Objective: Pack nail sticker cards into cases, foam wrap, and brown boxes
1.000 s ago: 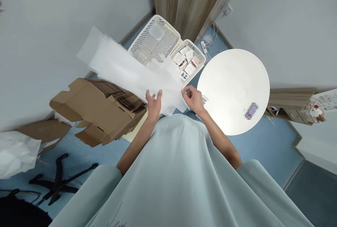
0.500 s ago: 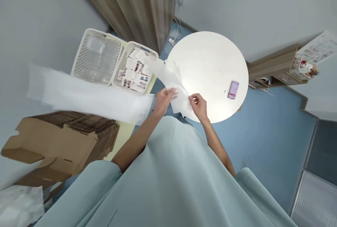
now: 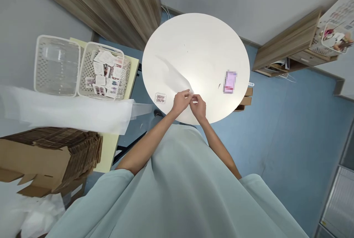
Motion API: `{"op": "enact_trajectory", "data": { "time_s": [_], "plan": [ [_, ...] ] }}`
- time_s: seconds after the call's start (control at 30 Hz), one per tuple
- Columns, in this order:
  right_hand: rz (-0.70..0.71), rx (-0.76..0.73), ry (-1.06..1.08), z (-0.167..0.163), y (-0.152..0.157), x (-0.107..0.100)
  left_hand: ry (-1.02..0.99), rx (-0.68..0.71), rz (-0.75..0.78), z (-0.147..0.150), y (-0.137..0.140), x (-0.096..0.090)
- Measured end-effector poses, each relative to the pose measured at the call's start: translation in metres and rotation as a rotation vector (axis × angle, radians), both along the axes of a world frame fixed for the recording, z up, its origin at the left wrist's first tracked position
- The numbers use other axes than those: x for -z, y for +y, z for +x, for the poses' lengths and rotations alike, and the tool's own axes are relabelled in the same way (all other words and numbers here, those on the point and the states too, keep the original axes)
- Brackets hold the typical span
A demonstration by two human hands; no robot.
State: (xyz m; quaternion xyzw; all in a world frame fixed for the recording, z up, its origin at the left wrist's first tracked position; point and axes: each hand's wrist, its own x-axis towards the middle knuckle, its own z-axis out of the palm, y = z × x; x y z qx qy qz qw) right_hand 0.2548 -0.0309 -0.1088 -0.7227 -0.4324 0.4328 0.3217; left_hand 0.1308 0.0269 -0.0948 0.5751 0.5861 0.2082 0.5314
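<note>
Near the front edge of the white round table (image 3: 207, 42), my left hand (image 3: 181, 101) and my right hand (image 3: 198, 105) meet with fingertips pinched together. Both grip the near end of a thin, whitish translucent sheet (image 3: 177, 77), whose far part lies out over the tabletop toward the back left. Its outline is faint against the white top. Left of my left hand, a small clear pack of pinkish press-on nails (image 3: 160, 98) lies on the table.
On a side table (image 3: 107, 157) at left are an empty-looking white basket (image 3: 56, 92), another basket (image 3: 83, 72) of small packs, a stack of white foam sheets (image 3: 72, 111) and folded cardboard boxes (image 3: 55, 157). A blurred purple item (image 3: 230, 82) lies on the round table's right.
My hands have come together at the sheet's near end, and the sheet has straightened over the table. The small nail pack now shows on the table. My view has shifted to the right.
</note>
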Motion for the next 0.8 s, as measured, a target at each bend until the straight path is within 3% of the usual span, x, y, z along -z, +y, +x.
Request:
{"op": "enact_trajectory", "data": {
  "time_s": [0.1, 0.23, 0.43, 0.63, 0.8],
  "plan": [
    [-0.015, 0.085, 0.056, 0.019, 0.006, 0.017, 0.045, 0.045, -0.02, 0.019, -0.002, 0.006],
    [-0.099, 0.277, 0.296, 0.049, 0.015, 0.045, 0.146, 0.103, -0.009, 0.029, -0.002, 0.024],
    [-0.271, 0.546, 0.337, 0.092, 0.013, 0.09, 0.381, 0.406, 0.039, 0.011, -0.001, 0.071],
    [-0.374, 0.415, 0.026, 0.105, 0.0, 0.11, 0.516, 0.789, 0.082, -0.005, -0.01, 0.101],
    [-0.416, 0.288, -0.129, 0.094, -0.005, 0.11, 0.575, 0.878, 0.143, -0.024, -0.016, 0.113]
  ]
}}
